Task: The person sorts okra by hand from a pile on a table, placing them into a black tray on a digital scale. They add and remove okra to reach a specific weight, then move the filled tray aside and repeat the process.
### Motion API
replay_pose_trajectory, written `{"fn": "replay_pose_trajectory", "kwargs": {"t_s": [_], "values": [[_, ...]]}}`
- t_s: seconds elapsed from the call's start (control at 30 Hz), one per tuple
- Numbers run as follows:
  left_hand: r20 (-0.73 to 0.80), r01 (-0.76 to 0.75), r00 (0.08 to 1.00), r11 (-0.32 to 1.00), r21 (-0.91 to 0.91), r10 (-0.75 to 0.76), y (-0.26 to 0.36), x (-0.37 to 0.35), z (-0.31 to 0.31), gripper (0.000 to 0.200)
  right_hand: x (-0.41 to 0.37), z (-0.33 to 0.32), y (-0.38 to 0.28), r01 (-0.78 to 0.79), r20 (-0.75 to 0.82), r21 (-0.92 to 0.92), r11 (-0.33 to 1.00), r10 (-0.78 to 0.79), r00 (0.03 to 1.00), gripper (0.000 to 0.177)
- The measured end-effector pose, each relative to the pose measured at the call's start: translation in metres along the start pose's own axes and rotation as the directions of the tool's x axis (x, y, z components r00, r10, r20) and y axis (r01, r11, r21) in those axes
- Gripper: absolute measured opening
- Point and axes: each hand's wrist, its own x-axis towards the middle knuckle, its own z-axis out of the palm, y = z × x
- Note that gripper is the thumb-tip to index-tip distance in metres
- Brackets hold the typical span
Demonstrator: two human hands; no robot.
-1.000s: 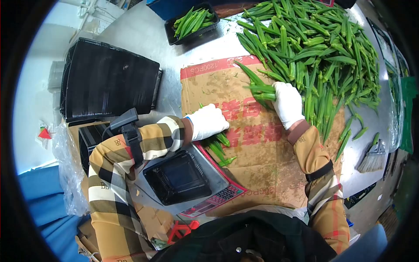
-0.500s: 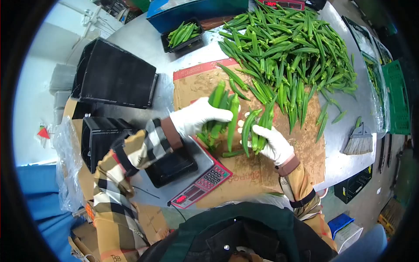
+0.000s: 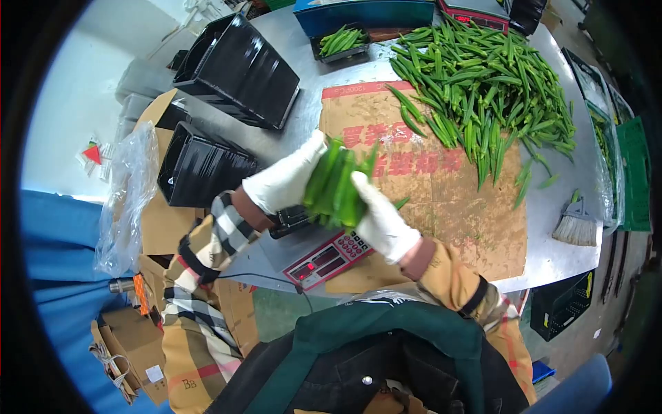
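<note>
Between my two white-gloved hands is one bundle of green okra, blurred by motion. My left hand presses on the bundle's left side and my right hand on its right side. Below the bundle is a red digital scale with a lit display; a black tray at its upper left is mostly hidden by my left hand and the okra. A large okra pile spreads over the back right of the cardboard sheet and the metal table.
Stacks of black trays stand at the left, with more below them. A small filled tray sits by a blue box at the back. A brush lies at the right edge, near a green crate.
The okra held separately in each hand is now together in one bundle. My right hand has moved left against it. The whole view has shifted, with the table's contents displaced in the frame.
</note>
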Motion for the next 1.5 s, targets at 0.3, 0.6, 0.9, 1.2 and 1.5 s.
{"fn": "replay_pose_trajectory", "kwargs": {"t_s": [0.3,0.6,0.9,1.2,1.5], "values": [[-0.314,0.069,0.936,0.789,0.611,0.161,0.001,-0.057,-0.026,0.076,0.035,0.009,0.016,-0.098,-0.084,-0.914,0.393,0.052,0.995,0.055],[-0.566,-0.330,0.677,0.881,0.338,0.470,-0.024,-0.127,-0.085,0.073,-0.026,-0.182,-0.008,0.030,0.347,-0.675,-0.737,-0.281,0.895,0.037],[-0.744,-0.423,0.491,0.870,0.252,0.454,-0.091,-0.179,-0.110,0.066,-0.034,-0.211,-0.023,-0.040,-0.052,-0.999,0.034,-0.629,0.776,0.014],[-0.715,-0.347,0.536,0.889,0.299,0.449,-0.110,-0.134,-0.094,0.055,0.014,-0.014,0.014,0.364,0.499,-0.836,-0.410,-0.293,0.816,0.033],[-0.728,-0.164,0.566,0.918,0.362,0.388,-0.116,-0.135,-0.111,0.046,-0.030,-0.192,-0.002,-0.028,0.066,-0.980,-0.199,-0.450,0.890,0.018]]}}
